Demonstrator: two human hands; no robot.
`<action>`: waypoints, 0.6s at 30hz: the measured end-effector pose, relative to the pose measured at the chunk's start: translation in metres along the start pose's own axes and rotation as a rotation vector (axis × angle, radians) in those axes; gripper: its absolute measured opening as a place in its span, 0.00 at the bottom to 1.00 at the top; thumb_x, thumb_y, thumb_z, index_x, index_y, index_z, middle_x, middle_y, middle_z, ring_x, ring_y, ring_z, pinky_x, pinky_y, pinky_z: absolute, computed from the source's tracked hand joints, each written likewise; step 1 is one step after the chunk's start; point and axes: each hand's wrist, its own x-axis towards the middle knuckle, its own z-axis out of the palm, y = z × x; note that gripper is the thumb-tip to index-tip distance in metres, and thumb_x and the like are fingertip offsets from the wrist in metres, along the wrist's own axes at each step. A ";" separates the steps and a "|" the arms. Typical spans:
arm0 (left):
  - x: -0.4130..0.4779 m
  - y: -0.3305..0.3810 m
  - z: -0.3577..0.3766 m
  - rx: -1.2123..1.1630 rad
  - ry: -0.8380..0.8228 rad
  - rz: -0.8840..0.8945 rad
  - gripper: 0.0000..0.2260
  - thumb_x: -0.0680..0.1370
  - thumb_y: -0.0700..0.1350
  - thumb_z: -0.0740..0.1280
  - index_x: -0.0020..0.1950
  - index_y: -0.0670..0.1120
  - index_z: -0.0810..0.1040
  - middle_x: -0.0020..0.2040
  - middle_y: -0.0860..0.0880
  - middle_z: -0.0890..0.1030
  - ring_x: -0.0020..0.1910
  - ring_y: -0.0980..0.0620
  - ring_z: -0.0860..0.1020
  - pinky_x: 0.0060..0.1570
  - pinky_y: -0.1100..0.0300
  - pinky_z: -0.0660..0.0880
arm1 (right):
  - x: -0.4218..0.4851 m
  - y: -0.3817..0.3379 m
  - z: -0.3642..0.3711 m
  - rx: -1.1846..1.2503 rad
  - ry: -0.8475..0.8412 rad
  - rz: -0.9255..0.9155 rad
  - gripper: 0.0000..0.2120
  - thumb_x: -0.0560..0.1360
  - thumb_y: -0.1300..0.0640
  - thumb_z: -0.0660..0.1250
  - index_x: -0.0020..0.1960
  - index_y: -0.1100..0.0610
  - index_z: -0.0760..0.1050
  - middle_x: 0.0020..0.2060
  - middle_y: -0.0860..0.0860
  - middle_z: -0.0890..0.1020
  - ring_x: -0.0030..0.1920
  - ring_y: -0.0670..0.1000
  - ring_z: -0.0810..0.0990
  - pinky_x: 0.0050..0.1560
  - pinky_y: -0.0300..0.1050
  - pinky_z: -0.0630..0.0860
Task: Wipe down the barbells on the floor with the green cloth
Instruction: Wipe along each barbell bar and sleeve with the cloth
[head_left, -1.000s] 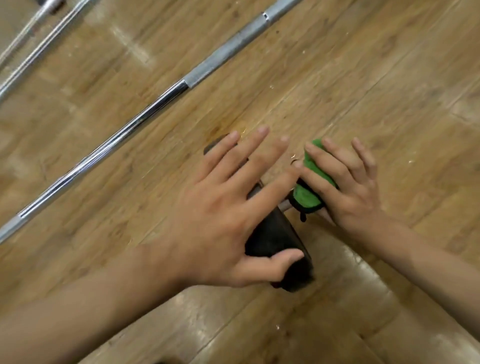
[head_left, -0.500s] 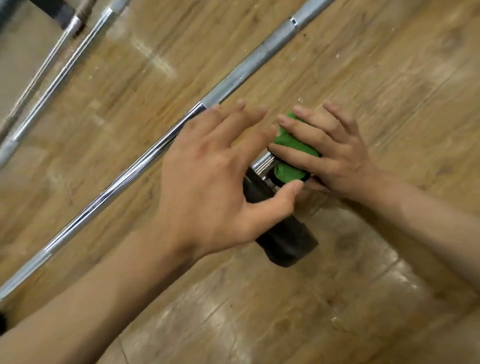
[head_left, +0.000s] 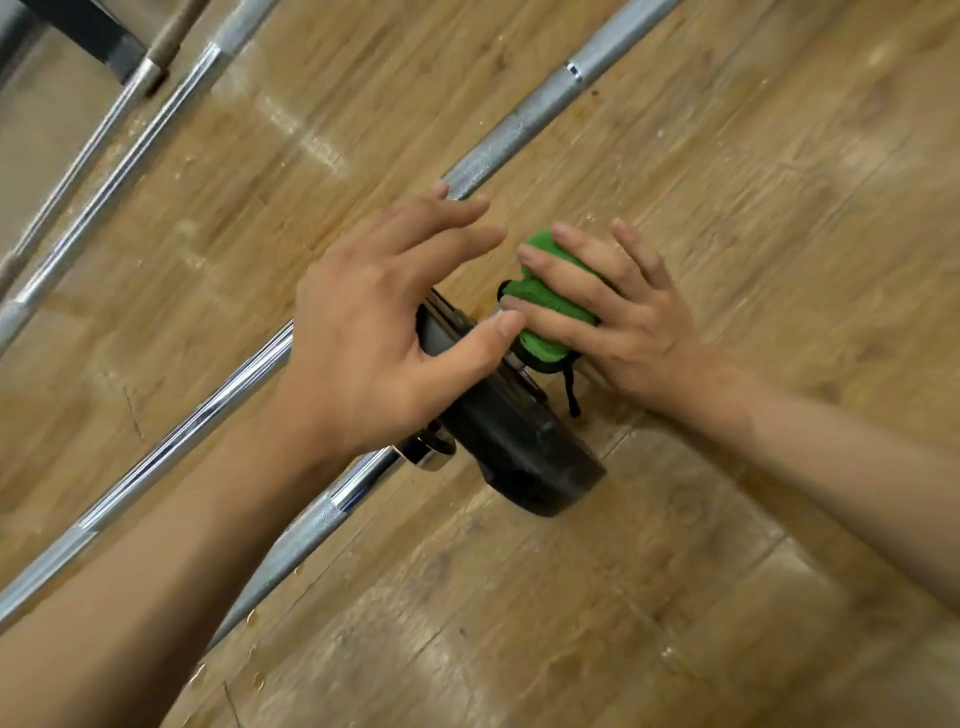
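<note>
A barbell lies on the wooden floor with a black weight plate (head_left: 524, 452) on it. Its knurled shaft (head_left: 322, 514) runs down to the left. My left hand (head_left: 384, 332) rests over the top of the plate, fingers spread and the thumb reaching toward the cloth. Just right of the plate, my right hand (head_left: 628, 322) grips the green cloth (head_left: 550, 306), which is wrapped round the bar's end. The bar's end is hidden under the cloth. A second, bare barbell (head_left: 524, 124) lies parallel behind, and my left fingertips reach over it.
Two more thin bars (head_left: 104, 171) lie at the upper left, beside a dark frame part (head_left: 93, 31). A chrome collar (head_left: 428, 452) sits on the shaft against the plate. Bare wooden floor (head_left: 779, 208) stretches to the right and below.
The view has swung, showing more of the plate's shaft and the bars at upper left. My left thumb moved from the plate's rim up beside the cloth. My right hand still holds the cloth on the bar end.
</note>
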 end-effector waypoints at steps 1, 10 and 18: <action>-0.001 0.000 0.000 0.000 -0.001 -0.007 0.29 0.79 0.63 0.61 0.69 0.44 0.82 0.72 0.48 0.79 0.77 0.49 0.71 0.73 0.48 0.70 | -0.003 -0.012 0.004 0.005 0.008 0.033 0.23 0.86 0.53 0.57 0.81 0.50 0.63 0.77 0.56 0.70 0.77 0.61 0.68 0.74 0.62 0.65; -0.008 0.010 0.007 0.050 0.076 0.048 0.28 0.80 0.62 0.61 0.67 0.44 0.83 0.70 0.46 0.80 0.75 0.45 0.73 0.69 0.42 0.72 | -0.005 -0.010 -0.016 -0.018 -0.090 -0.018 0.24 0.85 0.53 0.58 0.81 0.51 0.64 0.79 0.56 0.67 0.78 0.61 0.66 0.77 0.61 0.59; -0.021 0.045 0.018 0.148 0.117 0.049 0.25 0.78 0.62 0.64 0.64 0.46 0.84 0.68 0.47 0.82 0.73 0.44 0.76 0.72 0.42 0.70 | 0.016 -0.015 -0.037 0.050 -0.201 0.029 0.23 0.84 0.50 0.53 0.65 0.58 0.80 0.63 0.59 0.82 0.70 0.62 0.77 0.78 0.65 0.60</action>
